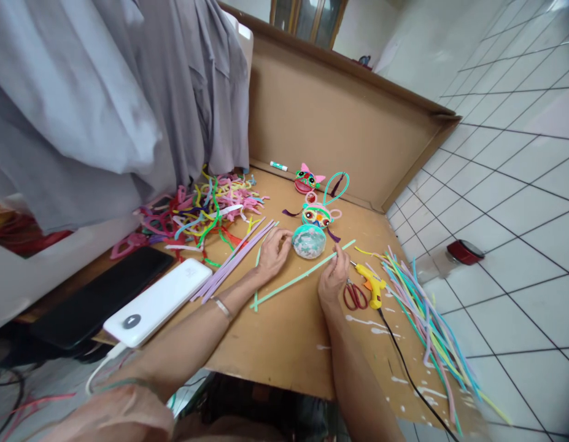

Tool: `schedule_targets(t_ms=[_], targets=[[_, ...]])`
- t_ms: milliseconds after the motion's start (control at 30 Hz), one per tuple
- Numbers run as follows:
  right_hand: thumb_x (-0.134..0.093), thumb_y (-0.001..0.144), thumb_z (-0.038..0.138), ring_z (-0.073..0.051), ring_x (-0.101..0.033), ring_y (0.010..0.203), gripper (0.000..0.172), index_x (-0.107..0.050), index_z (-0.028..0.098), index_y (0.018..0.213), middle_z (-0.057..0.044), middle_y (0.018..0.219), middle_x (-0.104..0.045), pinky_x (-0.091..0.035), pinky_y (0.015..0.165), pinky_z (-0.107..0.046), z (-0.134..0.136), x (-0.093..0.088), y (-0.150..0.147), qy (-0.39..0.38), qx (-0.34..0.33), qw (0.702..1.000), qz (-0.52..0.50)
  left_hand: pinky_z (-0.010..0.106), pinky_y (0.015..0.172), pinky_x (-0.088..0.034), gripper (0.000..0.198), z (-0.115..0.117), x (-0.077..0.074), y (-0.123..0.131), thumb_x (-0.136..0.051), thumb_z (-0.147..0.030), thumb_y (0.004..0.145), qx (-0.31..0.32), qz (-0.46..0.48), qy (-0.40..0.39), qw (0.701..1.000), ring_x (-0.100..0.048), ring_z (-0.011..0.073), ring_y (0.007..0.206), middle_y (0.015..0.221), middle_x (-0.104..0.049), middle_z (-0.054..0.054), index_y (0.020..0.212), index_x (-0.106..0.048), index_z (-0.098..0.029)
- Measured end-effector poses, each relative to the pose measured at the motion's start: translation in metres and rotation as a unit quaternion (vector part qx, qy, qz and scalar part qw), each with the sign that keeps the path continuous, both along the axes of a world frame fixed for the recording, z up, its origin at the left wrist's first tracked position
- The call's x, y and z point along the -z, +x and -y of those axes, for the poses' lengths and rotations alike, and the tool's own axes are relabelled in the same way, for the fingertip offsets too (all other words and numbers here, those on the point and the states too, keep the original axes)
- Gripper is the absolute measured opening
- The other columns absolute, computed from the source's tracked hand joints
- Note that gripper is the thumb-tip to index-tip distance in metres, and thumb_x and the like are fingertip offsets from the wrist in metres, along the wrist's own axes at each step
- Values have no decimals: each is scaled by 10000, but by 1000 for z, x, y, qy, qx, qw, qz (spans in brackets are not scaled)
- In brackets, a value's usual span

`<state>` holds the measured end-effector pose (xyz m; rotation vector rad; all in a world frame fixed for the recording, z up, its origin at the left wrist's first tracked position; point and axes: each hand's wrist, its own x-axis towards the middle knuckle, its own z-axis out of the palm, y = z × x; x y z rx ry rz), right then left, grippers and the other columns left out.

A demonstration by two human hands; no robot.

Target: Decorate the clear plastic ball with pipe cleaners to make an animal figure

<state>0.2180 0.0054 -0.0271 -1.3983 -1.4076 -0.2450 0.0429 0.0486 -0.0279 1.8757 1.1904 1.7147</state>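
My left hand [272, 253] rests on the cardboard sheet [284, 344] with fingers curled, fingertips beside a round teal pipe-cleaner ball [308, 240]; whether it grips anything I cannot make out. My right hand [334, 276] pinches a long mint-green pipe cleaner [293, 281] near its upper end. Just behind the ball lies a teal pipe-cleaner figure with big eyes and loop ears [318, 212]. A pink-eared figure [306, 180] sits farther back.
Red scissors [355, 296] and a yellow glue gun [372, 284] with a black cord lie right of my right hand. Loose pipe cleaners fan out at the right [426, 313] and pile at the left [210, 209]. A white power bank [158, 301], black phone [104, 294], glue stick [278, 166].
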Motion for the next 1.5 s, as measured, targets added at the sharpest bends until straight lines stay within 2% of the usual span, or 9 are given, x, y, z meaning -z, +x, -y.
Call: schedule_targets(t_ms=[167,300,433,533,667,800,1033,1300,1500], targets=[[-254,1020,330,-266,-601,1041,460,-620,169,1246,-165,1085,-652,-470,919,-473,1,-1,9,-3,38,999,24,328,778,-486,234,15,-11,-5,-449,-354,958,6,0,13,1000,-609,179,815,861,-675,44,943,-623,-198],[-261,1022,357,-264,-606,994,471,-648,163,1206,-160,1034,-655,-474,887,-454,-2,-1,14,4,60,998,13,359,792,-473,241,20,-19,-8,-463,-363,952,12,-46,74,996,-613,187,787,819,-688,48,896,-629,-198],[-296,1020,382,-240,-623,909,451,-674,156,1113,-141,963,-674,-489,849,-407,-6,0,16,27,62,998,5,356,761,-467,189,17,-16,-5,-560,-365,909,57,-128,137,981,-624,188,742,786,-705,54,911,-649,-197],[-314,1019,396,-232,-630,884,436,-675,156,1070,-131,933,-683,-497,839,-399,-5,0,15,28,53,998,1,335,762,-490,199,12,-11,-2,-563,-353,919,64,-128,133,981,-633,179,742,797,-700,62,979,-663,-191],[-317,1019,396,-228,-644,903,428,-675,164,1053,-129,941,-695,-504,859,-404,-1,-3,11,17,37,999,-7,298,752,-503,263,7,-9,-5,-513,-365,959,36,-104,104,988,-620,157,734,795,-671,49,1085,-658,-185],[-325,1022,388,-219,-659,896,415,-674,165,1058,-121,939,-711,-508,857,-386,2,-4,6,15,27,1000,7,277,715,-477,309,7,-13,-11,-523,-398,962,-22,-154,110,982,-594,152,707,737,-626,26,1134,-663,-183],[-325,1027,383,-205,-650,860,415,-679,167,1043,-123,949,-712,-496,824,-349,7,-6,-2,8,13,999,33,270,641,-395,313,6,-14,-14,-475,-394,988,-52,-222,126,965,-562,152,702,755,-612,46,929,-721,-211],[-336,1023,386,-216,-612,840,419,-683,152,1038,-122,916,-683,-472,824,-368,0,-5,10,12,29,997,65,284,662,-383,288,1,-14,-15,-532,-401,963,-111,-189,151,964,-546,167,754,821,-611,55,856,-707,-199],[-440,980,440,-237,-561,886,363,-676,184,876,-103,920,-575,-454,808,-380,-4,-8,21,28,85,994,69,308,743,-420,280,2,-14,-15,-547,-415,955,-84,-188,116,972,-570,185,790,817,-656,56,851,-691,-200]])
